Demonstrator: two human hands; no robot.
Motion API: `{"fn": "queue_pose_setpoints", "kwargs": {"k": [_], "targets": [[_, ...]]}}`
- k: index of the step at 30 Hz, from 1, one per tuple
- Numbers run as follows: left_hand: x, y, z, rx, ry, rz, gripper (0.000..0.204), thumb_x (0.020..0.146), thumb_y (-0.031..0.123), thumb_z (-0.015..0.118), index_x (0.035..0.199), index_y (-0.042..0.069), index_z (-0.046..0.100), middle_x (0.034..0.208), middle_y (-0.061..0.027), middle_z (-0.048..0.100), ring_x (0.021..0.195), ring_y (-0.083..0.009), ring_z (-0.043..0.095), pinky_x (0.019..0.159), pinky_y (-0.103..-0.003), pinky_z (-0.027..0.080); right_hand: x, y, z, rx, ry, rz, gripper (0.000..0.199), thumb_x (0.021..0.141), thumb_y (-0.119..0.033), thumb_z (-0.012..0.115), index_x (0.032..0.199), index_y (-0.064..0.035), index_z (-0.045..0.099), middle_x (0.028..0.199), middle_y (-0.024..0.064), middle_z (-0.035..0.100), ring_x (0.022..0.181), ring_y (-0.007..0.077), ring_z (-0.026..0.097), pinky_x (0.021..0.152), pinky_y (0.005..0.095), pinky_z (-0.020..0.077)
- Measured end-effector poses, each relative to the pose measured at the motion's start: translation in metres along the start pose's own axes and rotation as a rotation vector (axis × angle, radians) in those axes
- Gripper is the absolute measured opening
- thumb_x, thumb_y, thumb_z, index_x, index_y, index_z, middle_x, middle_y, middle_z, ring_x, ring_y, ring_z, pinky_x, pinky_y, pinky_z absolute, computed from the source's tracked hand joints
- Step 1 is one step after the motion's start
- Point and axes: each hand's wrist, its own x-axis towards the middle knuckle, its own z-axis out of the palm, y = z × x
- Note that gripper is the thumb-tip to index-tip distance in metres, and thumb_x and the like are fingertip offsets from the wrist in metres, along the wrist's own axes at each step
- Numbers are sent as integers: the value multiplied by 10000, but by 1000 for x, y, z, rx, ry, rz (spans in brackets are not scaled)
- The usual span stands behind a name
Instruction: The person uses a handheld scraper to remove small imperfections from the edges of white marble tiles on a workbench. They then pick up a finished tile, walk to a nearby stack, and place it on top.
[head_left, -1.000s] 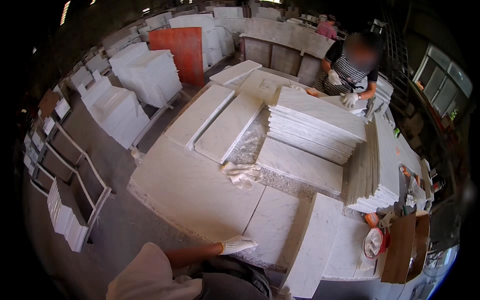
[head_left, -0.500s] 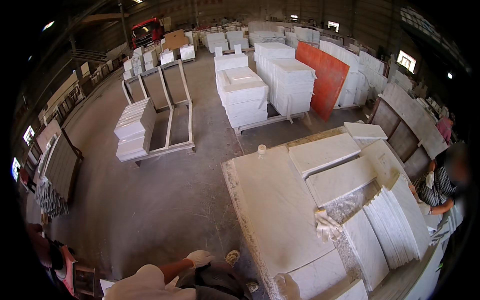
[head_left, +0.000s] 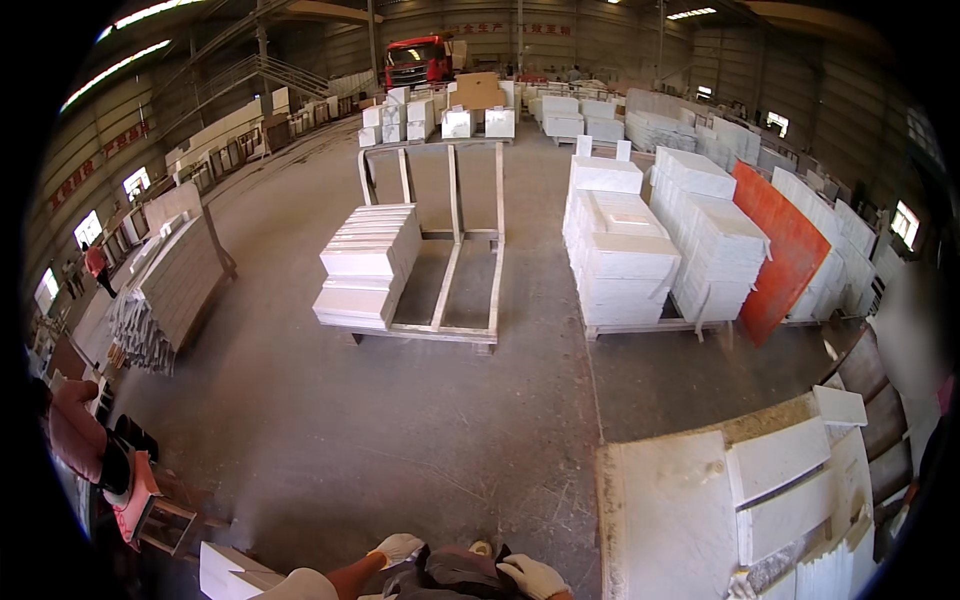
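Note:
Both my hands wear pale work gloves and sit low in the picture, against dark clothing at my lap. My left hand lies with its fingers flat and fairly straight, and nothing shows in it. My right hand rests on the other side of the dark cloth, fingers extended inward, also without a visible object. White slab pieces stand beside my left forearm. To the right of my right hand is a worktable with a broad flat slab on it. Further slabs and a loose white glove also lie there.
Ahead, a wooden A-frame rack carries white slabs. Stacked slabs and a red board stand right of it. More slabs lean at left. A person sits on a red stool; another person is farther off.
My view has swung up and left, so the worktable sits lower and farther right. My right hand has left the table edge for my lap. My left hand still rests there.

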Motion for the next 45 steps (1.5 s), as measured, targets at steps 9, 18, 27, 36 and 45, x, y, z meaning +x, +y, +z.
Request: {"fn": "queue_pose_setpoints", "kwargs": {"k": [9, 18, 27, 36, 45], "targets": [[130, 61, -100, 76, 216, 224, 222, 931, 201, 482, 1002, 54, 632, 961, -157, 656, 840, -301, 637, 755, -393, 501, 176, -61, -58, -35, -84, -78, 484, 965, -474, 483, 1208, -76, 612, 1194, 157, 641, 1132, 328, 587, 967, 368, 437], [279, 122, -179, -535, 118, -188, 330, 935, 281, 506, 1085, 28, 655, 1059, -132, 675, 998, -252, 640, 861, -361, 511, 371, -46, -157, -35, -345, -145, 551, 977, -494, 435, 1236, -36, 596, 1186, 157, 647, 1154, 279, 581, 997, 339, 413], [274, -46, -347, 341, 130, -566, 190, 878, 200, 583, 999, 121, 707, 852, -75, 717, 769, -241, 701, 631, -374, 544, 532, -71, -320, 150, -157, -223, 431, 979, -394, 521, 1169, -23, 631, 1072, 113, 677, 1004, 194, 624, 908, 314, 465], [499, -4, -445, 82, -132, -421, 344, 863, 273, 602, 1147, 81, 640, 1113, -152, 684, 971, -327, 675, 802, -432, 542, 696, -76, -425, 120, -159, -375, 410, 1001, -354, 489, 1190, -7, 603, 1034, 90, 671, 987, 165, 606, 889, 300, 469], [838, 224, -679, 535, 264, 266, 217, 898, 185, 496, 969, 40, 641, 979, -169, 672, 849, -330, 657, 762, -415, 517, 794, -55, -605, 302, 195, -39, 438, 976, -360, 523, 1161, 29, 606, 999, 112, 676, 900, 182, 644, 818, 316, 499]]}}
